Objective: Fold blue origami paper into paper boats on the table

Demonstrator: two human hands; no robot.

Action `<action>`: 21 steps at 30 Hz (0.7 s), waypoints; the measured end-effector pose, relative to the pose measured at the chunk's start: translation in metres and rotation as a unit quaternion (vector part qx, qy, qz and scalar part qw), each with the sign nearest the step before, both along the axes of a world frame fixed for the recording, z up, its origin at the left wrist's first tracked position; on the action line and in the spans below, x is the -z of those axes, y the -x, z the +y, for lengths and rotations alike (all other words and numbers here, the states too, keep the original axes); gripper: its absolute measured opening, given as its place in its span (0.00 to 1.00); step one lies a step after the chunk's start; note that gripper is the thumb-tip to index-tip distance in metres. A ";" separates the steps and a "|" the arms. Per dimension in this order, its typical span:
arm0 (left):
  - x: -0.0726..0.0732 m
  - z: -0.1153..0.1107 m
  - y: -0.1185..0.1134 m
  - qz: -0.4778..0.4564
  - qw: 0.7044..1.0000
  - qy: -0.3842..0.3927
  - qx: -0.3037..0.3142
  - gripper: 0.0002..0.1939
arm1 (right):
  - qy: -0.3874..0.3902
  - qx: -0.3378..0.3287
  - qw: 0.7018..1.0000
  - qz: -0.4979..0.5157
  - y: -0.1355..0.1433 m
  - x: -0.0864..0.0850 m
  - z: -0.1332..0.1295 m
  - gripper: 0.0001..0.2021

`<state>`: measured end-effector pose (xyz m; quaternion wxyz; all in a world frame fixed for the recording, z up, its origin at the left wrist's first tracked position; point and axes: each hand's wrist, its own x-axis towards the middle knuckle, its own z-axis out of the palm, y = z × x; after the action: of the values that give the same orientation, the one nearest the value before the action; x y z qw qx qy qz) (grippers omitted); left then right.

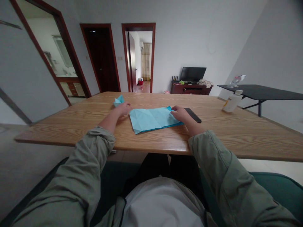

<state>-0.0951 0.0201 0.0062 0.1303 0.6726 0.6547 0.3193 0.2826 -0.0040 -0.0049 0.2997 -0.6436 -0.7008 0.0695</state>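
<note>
Vantage: we are sitting at a wood-grain counter (151, 143), looking forward and down; we are taking the blue paper as the centre of our clock, with twelve pointing away from us.
Blue paper (151, 119): lying on the counter in front of us, longer side to side than deep; it is showing creases, with a darker blue edge peeping out along its near side.
Left hand (122, 109): resting at about ten o'clock, just beside the paper's left end; the fingers are bending loosely, and we are not managing to tell whether they are closing on anything.
Right hand (180, 113): lying over the paper's right end, at three o'clock; the fingers are touching the sheet near its far edge, but we cannot tell whether they are gripping it.
Folded blue piece (119, 100): standing up in points at ten o'clock, just beyond our left hand.
Dark flat slab (193, 115): lying at three o'clock, partly hiding behind our right hand.
White bottle (232, 101): standing between two and three o'clock, well apart from the paper.
Black monitor (193, 74): standing far off at one o'clock, on a low cabinet (191, 90).
</note>
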 end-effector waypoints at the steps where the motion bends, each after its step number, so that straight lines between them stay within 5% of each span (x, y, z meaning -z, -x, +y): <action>1: 0.002 0.002 -0.011 0.039 0.998 0.027 0.050 0.25 | 0.014 -0.001 1.000 -0.015 0.001 -0.001 -0.002 0.18; 4: 0.005 0.004 -0.036 0.109 0.987 0.045 0.109 0.30 | 0.039 -0.006 0.998 -0.039 0.004 -0.003 -0.007 0.19; 9: 0.001 0.003 -0.042 0.096 0.991 0.036 0.091 0.23 | 0.044 -0.004 0.999 -0.030 0.006 -0.005 -0.012 0.20; 15: -0.010 -0.002 -0.038 -0.020 0.988 -0.079 0.131 0.15 | 0.042 0.035 0.998 0.036 0.005 -0.004 -0.008 0.27; 21: -0.019 -0.009 -0.042 -0.263 0.944 -0.154 0.128 0.19 | 0.102 0.009 0.978 0.182 0.006 -0.011 -0.013 0.35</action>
<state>-0.0530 0.0111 0.0247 0.2325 0.6545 0.4488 0.5623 0.2769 -0.0173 0.0057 0.3556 -0.6540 -0.6176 0.2537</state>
